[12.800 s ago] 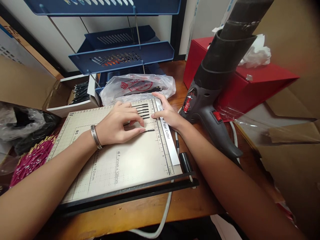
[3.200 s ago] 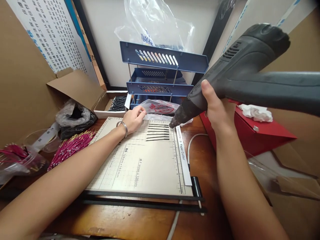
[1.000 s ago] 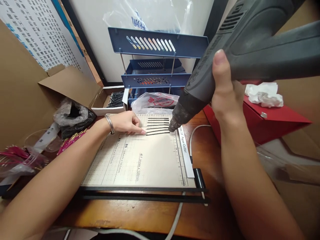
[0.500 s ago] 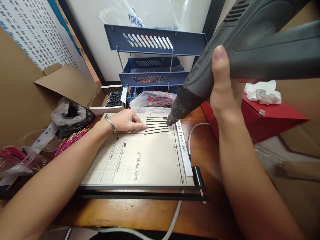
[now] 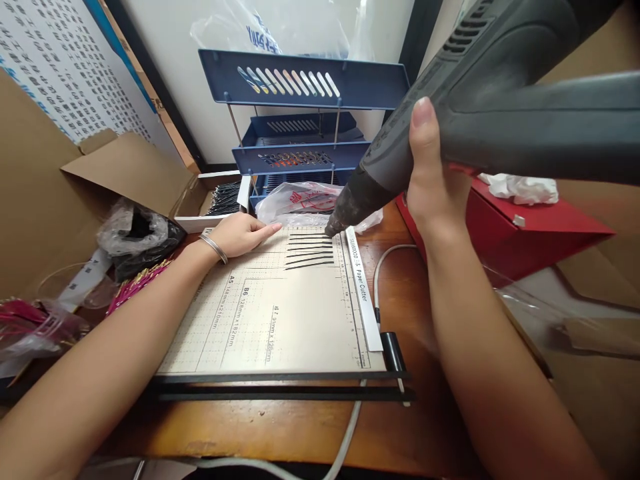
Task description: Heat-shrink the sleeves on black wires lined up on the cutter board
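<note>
My right hand is wrapped round a dark grey heat gun, its thumb lying along the side of the body. The gun tilts down to the left, and its nozzle is over the right ends of several short black strips. These thin strips lie side by side on a cream paper cutter board; whether they are wires or tubing I cannot tell. With a silver bangle at the wrist, my left hand rests on the board's far left part. One finger stretches toward the strips' left ends, and its other fingers are partly hidden.
Behind the board stand a blue tiered rack and a clear plastic bag. An open box of black wires is at the back left, pink wires nearer. A red box sits right; a grey cable runs alongside.
The heat gun's nozzle has shifted slightly left and away, to the farthest strips. My left fingertip has moved back from the middle strips to beside the far ones.
</note>
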Action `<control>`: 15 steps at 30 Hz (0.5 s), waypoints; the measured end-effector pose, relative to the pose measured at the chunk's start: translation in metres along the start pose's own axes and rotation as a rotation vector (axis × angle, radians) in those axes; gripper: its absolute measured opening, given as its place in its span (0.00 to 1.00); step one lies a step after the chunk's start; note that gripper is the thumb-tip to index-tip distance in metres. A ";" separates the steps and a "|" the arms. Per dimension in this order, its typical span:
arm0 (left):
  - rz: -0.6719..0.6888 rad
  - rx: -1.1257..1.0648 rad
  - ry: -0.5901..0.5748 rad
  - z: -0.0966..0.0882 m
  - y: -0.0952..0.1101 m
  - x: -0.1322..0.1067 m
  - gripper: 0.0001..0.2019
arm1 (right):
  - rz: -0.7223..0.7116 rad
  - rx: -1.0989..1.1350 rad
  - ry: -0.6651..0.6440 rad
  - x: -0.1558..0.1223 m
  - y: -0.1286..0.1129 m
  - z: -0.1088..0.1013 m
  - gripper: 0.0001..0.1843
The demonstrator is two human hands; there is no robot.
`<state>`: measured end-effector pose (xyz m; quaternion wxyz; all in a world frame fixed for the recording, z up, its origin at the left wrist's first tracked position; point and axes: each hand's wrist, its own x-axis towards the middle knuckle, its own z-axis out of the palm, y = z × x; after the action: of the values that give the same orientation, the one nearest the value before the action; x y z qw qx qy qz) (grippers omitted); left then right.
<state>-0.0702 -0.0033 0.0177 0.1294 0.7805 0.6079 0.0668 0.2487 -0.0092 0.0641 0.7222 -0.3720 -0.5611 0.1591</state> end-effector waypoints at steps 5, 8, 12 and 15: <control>0.014 0.038 0.017 0.005 -0.005 0.002 0.36 | 0.016 -0.028 -0.011 -0.001 -0.002 0.002 0.26; 0.007 0.043 0.013 0.007 -0.007 0.003 0.37 | 0.042 -0.040 -0.061 0.000 -0.001 -0.003 0.28; 0.026 0.031 0.001 0.006 -0.008 0.004 0.36 | 0.048 -0.049 -0.134 0.000 -0.001 -0.009 0.31; 0.024 0.011 0.003 0.005 -0.008 0.004 0.36 | 0.004 -0.106 -0.081 -0.002 -0.003 -0.007 0.32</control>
<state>-0.0750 0.0016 0.0108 0.1232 0.7883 0.5992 0.0663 0.2542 -0.0148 0.0643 0.6780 -0.4039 -0.5967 0.1453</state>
